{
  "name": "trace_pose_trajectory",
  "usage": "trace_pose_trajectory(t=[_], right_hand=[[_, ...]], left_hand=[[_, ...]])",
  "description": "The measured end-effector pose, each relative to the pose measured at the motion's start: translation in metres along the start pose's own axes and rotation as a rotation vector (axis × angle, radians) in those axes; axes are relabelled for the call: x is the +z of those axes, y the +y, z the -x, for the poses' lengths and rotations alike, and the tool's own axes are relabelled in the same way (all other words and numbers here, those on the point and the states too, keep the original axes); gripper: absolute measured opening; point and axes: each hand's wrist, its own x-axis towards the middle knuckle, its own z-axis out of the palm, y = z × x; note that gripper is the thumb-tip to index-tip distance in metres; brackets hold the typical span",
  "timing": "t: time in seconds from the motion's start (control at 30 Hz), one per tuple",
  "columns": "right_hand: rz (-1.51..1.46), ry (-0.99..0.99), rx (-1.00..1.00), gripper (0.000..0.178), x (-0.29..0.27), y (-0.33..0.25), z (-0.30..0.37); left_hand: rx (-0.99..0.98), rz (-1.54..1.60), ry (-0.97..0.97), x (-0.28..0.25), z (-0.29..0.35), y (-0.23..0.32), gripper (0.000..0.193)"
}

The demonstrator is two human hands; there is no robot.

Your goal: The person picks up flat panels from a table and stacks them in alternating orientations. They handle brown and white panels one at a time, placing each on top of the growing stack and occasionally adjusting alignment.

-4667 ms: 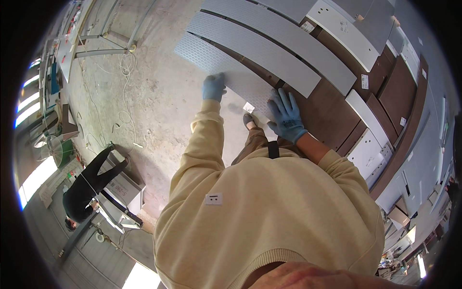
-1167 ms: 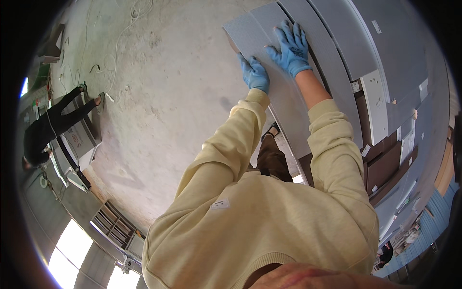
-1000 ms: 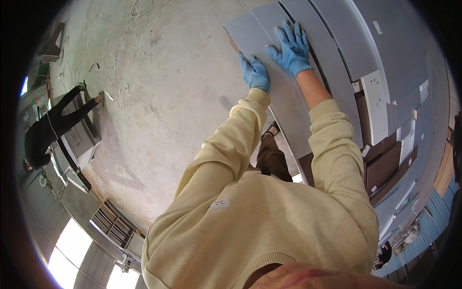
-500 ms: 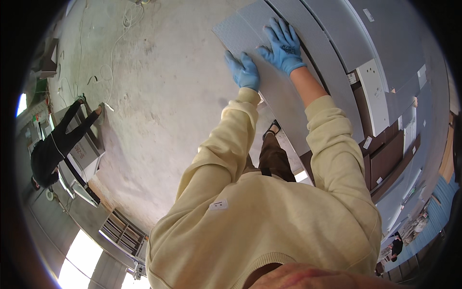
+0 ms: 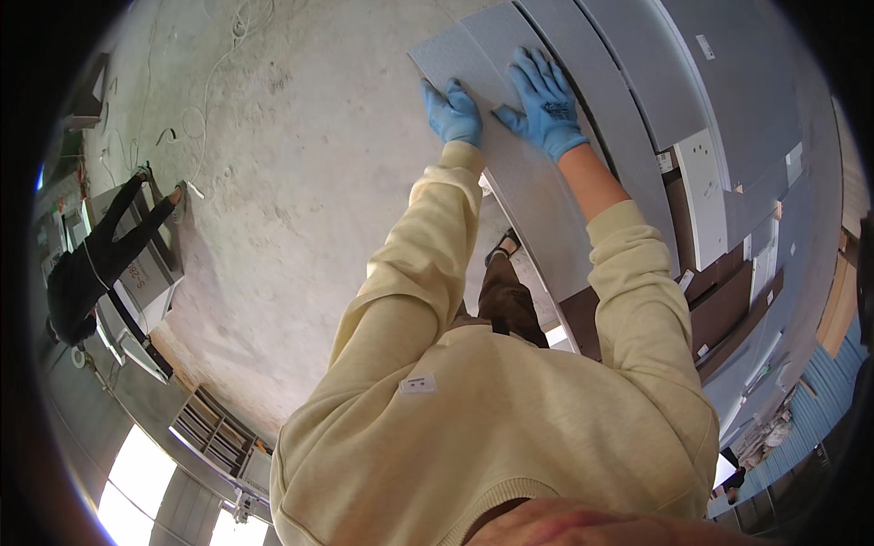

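On the left, a person in black [image 5: 75,289] bends beside the concrete floor [image 5: 282,200]. The left hand [image 5: 452,114], fingers bent, meets the grey board's [image 5: 539,214] left edge near its far end; whether it grips cannot be told. The right hand [image 5: 546,105] lies spread on the board, left of more grey panels [image 5: 628,136].

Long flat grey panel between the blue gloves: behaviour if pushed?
The long flat grey panel seems stiff, its edges looking crisp. Being flat and broad, it should slide rather than roll; its length may make it swing.
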Motion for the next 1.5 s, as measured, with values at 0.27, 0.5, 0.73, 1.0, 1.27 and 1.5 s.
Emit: trace_pose_trajectory(t=[0.27,0.5,0.73,1.0,1.27,1.5], right_hand=[[0.046,-0.073,0.027,0.081,-0.006,0.001,0.005],[0.001,-0.084,0.007,0.094,-0.012,-0.004,0.02],[-0.012,0.054,0.111,0.085,-0.027,0.021,0.053],[0.248,0.19,0.628,0.068,-0.085,0.066,0.184],[0.201,0.155,0.645,0.067,-0.084,0.066,0.195],[0.221,0.116,0.649,0.066,-0.09,0.061,0.196]], left_hand=[[0.101,0.073,-0.027,0.0,0.0,-0.008,0.069],[0.132,0.005,-0.01,0.003,-0.011,-0.023,0.067],[-0.18,0.291,-0.084,-0.01,0.014,-0.018,0.08],[-0.713,0.347,-0.412,-0.066,0.219,-0.051,0.062],[-0.64,0.309,-0.316,-0.043,0.249,-0.079,0.058],[-0.652,0.337,-0.264,-0.04,0.251,-0.093,0.054]])
